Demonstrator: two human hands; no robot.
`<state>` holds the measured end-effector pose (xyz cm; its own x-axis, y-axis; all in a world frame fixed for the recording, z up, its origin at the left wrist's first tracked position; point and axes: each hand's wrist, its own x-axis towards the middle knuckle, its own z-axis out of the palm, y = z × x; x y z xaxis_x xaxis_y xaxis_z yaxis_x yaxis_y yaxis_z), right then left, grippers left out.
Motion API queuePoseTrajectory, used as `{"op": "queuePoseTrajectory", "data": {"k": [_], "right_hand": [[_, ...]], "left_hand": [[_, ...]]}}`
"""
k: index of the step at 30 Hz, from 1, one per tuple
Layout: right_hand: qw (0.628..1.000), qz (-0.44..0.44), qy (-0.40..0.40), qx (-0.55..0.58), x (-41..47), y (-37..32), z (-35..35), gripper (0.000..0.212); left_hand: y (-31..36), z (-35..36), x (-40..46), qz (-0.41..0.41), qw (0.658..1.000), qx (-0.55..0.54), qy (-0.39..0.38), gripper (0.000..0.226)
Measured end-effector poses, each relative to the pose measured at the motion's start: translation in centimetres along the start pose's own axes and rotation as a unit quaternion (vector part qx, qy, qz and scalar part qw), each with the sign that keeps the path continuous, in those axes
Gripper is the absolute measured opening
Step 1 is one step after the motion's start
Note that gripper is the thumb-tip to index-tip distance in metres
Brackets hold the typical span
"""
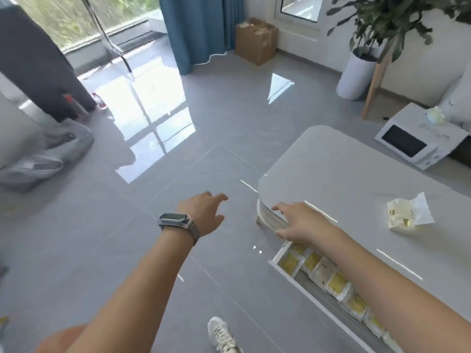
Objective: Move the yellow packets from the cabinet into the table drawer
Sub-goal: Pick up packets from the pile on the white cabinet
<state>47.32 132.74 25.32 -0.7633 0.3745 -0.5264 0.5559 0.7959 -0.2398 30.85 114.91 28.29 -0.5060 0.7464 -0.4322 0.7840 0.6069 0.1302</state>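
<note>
The table drawer [303, 284] is seen pulled out from under the surface [356, 179], and a row of yellow packets [336, 285] is laid flat along it, edge to edge, probably so that more can be fitted. The right hand [297, 222] is stretched over the drawer's far end, fingers [277, 208] released and grasping nothing. The left hand [204, 212] is held out over the floor beside the drawer, fingers likewise spread and empty, seemingly for balance. One opened packet [407, 214] is left on the surface beyond the drawer. The cabinet is not shown.
</note>
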Motion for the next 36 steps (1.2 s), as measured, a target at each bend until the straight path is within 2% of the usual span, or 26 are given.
{"op": "queuePoseTrajectory", "data": {"k": [10, 15, 19, 24, 28, 31, 33, 35, 36], "right_hand": [[0.991, -0.094, -0.030, -0.087, 11.1, -16.3, -4.1, 0.075], [0.981, -0.138, -0.060, -0.122, 17.9, -23.4, -5.8, 0.078], [0.975, -0.167, -0.083, -0.121, 24.4, -29.0, -8.4, 0.080], [0.955, -0.234, -0.063, -0.172, 31.4, -37.8, -11.6, 0.087], [0.907, -0.338, -0.038, -0.249, 33.6, -47.2, -11.6, 0.093], [0.852, -0.440, -0.010, -0.282, 33.6, -55.2, -9.4, 0.098], [0.803, -0.519, 0.004, -0.292, 32.8, -60.6, -7.0, 0.097], [0.744, -0.585, 0.003, -0.322, 31.7, -65.0, -5.0, 0.093], [0.707, -0.622, -0.004, -0.338, 30.8, -69.1, -2.4, 0.091]], "left_hand": [[-20.2, -0.8, -4.7, -0.159, 0.985, -0.046, -0.052, 0.044], [-27.8, -0.5, -5.2, -0.241, 0.964, -0.089, -0.069, 0.057], [-33.1, -1.6, -4.4, -0.303, 0.945, -0.115, -0.031, 0.065], [-38.6, -3.1, -4.8, -0.401, 0.901, -0.157, 0.053, 0.075], [-42.2, -2.4, -7.9, -0.491, 0.847, -0.187, 0.085, 0.079], [-44.6, -0.6, -12.3, -0.562, 0.793, -0.217, 0.094, 0.082], [-45.8, 1.0, -15.6, -0.609, 0.753, -0.227, 0.107, 0.080], [-46.6, 2.4, -18.0, -0.642, 0.726, -0.218, 0.117, 0.076], [-47.8, 3.9, -20.6, -0.668, 0.702, -0.217, 0.118, 0.074]]}}
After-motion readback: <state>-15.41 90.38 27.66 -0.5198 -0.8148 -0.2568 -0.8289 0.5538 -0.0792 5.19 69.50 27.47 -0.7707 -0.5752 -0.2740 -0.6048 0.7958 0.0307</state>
